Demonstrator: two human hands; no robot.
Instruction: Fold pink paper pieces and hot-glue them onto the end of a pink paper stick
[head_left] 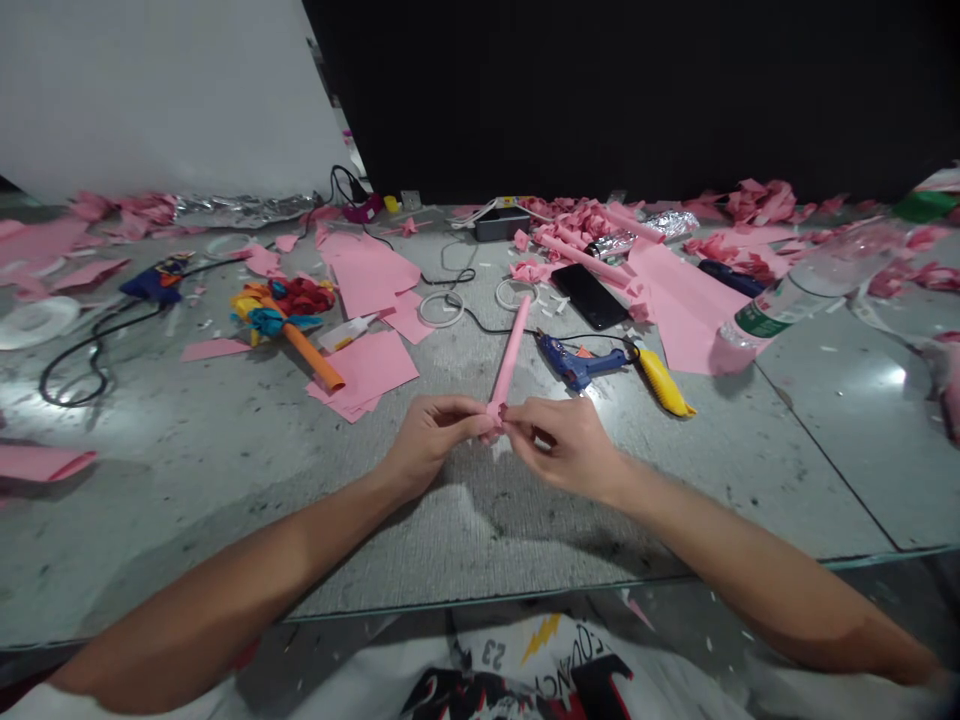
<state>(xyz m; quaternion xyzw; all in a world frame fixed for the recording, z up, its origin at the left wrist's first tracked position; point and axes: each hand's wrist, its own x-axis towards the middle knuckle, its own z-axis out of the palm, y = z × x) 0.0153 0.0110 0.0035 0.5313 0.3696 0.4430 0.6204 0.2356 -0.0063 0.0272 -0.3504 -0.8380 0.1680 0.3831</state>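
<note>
A rolled pink paper tube (511, 350) points away from me over the grey table, its near end bunched into small folds. My left hand (439, 435) pinches that near end from the left, thumb and forefinger pressed together. From the right, my right hand (562, 440) pinches the same crumpled end with its fingertips. Just beyond my right hand lies a blue glue gun (581, 362), with a yellow-handled tool (664, 383) beside it. An orange paper tube (311, 352) topped with coloured crumpled paper rests to the left, near several pink sheets (367, 372).
A black phone (589, 296) and a plastic bottle (810, 285) are at the right. White tape rings (442, 310) and a black cable cross the middle. Crumpled pink paper (570, 228) piles along the back wall. Another blue glue gun (156, 280) sits at far left.
</note>
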